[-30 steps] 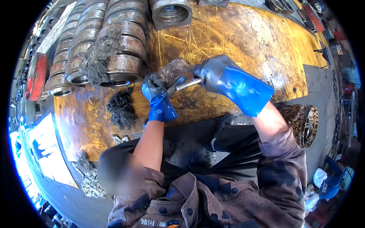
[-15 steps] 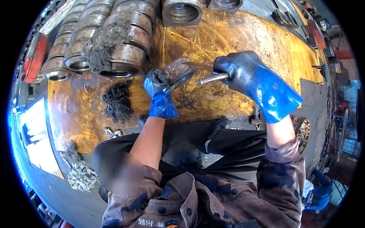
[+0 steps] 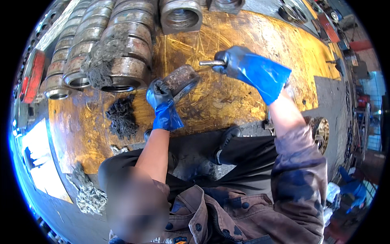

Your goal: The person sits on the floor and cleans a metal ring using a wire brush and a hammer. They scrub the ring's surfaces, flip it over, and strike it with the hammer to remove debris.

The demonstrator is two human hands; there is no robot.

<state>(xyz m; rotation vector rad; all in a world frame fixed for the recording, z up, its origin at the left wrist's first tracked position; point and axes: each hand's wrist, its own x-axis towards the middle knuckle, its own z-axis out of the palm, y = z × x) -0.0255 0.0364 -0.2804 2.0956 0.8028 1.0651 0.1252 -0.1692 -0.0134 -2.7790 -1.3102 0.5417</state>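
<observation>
My left hand [image 3: 159, 94], in a blue rubber glove, is closed round the edge of a rusty metal ring [image 3: 179, 79]. The ring is tilted above a stained yellow-brown board [image 3: 227, 103]. To its upper right, my gloved right hand [image 3: 236, 62] is closed on a bare metal rod [image 3: 210, 63], whose end juts out leftward. A thin dark strip shows below the rod, between that hand and the ring; I cannot make out whether it touches the ring. The fingers cover the rest of the rod.
Rows of stacked metal rings [image 3: 126, 61] lie at the far left, with grey fibre waste [image 3: 97, 61] on them. A dark clump of fibres [image 3: 122, 116] sits left of my left hand. A square-based threaded collar [image 3: 180, 18] stands at the far edge, and a red part [image 3: 32, 76] far left.
My right hand has moved forward and a little left, and the rod now points nearly level. The ring has tipped in my left hand, showing more of its outer side. The whole view has shifted slightly.
</observation>
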